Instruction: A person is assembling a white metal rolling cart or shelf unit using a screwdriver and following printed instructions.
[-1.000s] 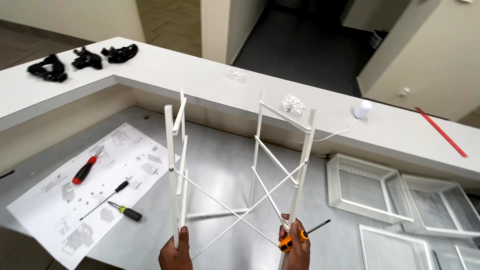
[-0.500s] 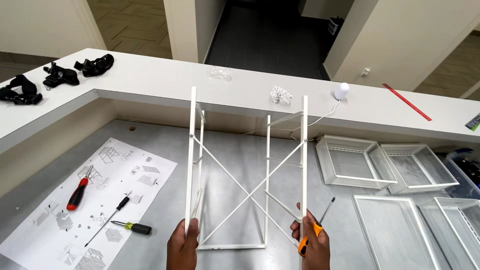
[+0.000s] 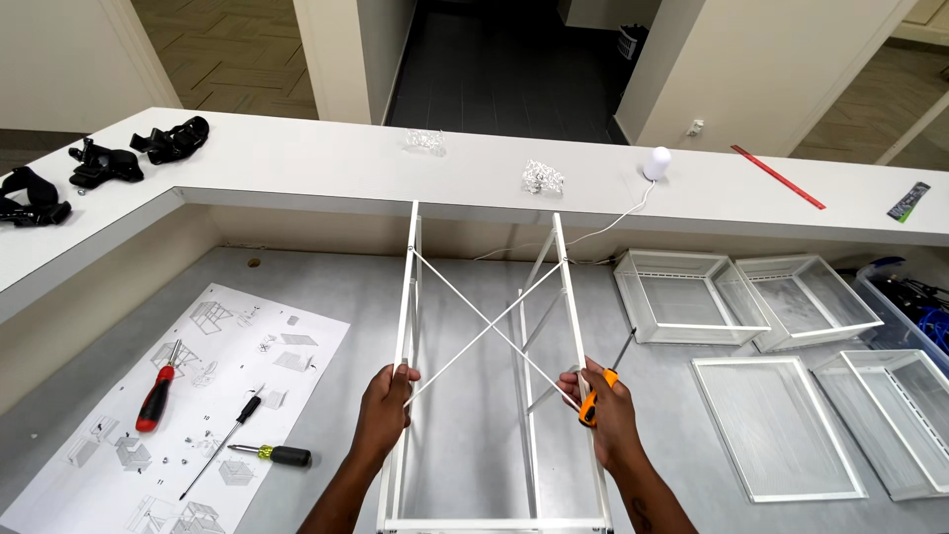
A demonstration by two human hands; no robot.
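Note:
A white metal frame (image 3: pixel 413 257) with crossed diagonal braces lies tilted over the grey work surface, its long rails running away from me. My left hand (image 3: pixel 386 405) grips the left rail. My right hand (image 3: pixel 605 407) holds the right rail together with an orange-handled screwdriver (image 3: pixel 599 388), whose dark shaft points up and to the right. The frame's near end reaches the bottom edge of the view.
An instruction sheet (image 3: pixel 198 396) at left carries red-handled pliers (image 3: pixel 158 392) and two screwdrivers (image 3: pixel 267 453). Several white mesh baskets (image 3: pixel 692 297) lie at right. The white counter (image 3: pixel 316 163) behind holds black straps (image 3: pixel 129 153), small plastic bags (image 3: pixel 542 178), a white lamp (image 3: pixel 656 162) and a red stick (image 3: pixel 777 176).
The frame has been tipped from standing upright toward me, so its rails now lean low over the surface. Both hands have kept their hold on the rails.

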